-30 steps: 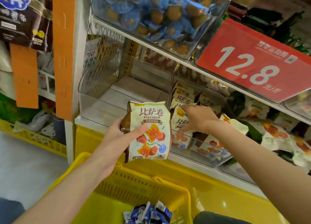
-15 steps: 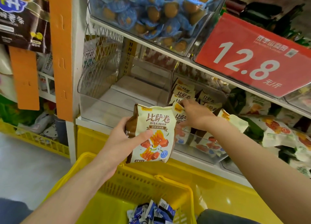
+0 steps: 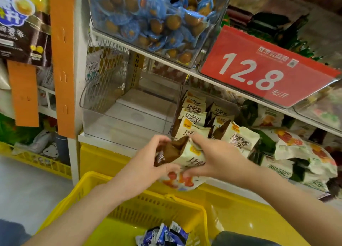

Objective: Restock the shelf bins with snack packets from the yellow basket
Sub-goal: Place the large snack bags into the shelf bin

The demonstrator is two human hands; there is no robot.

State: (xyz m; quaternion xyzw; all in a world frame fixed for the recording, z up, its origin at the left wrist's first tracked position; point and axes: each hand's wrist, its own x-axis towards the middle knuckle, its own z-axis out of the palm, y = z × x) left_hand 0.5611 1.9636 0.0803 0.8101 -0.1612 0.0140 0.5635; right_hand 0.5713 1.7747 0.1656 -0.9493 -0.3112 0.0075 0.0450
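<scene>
I am gripping a crinkly cream-and-brown foil snack packet [image 3: 185,156] in my curled left hand [image 3: 148,162] and right hand [image 3: 218,160], above the yellow slatted plastic basket [image 3: 157,208], its long axis tilting, top towards the shelf [image 3: 103,141].

Cream-and-brown snack packet [image 3: 187,158], crumpled, tilted, held above yellow basket [image 3: 87,184]; matching packets [image 3: 194,117] upright in clear shelf bin [image 3: 227,103]

**Cream, yellow and red at the shelf**

The snack packet [image 3: 187,158] is cream with a dark brown side and orange-red pieces printed on it. The basket [image 3: 157,214] is yellow, and the small packets [image 3: 164,235] in it are blue and white. The price sign [image 3: 259,68] is red with white numerals. The upright strip [image 3: 63,60] is orange. The wrappers [image 3: 148,14] above are blue over golden brown.
</scene>
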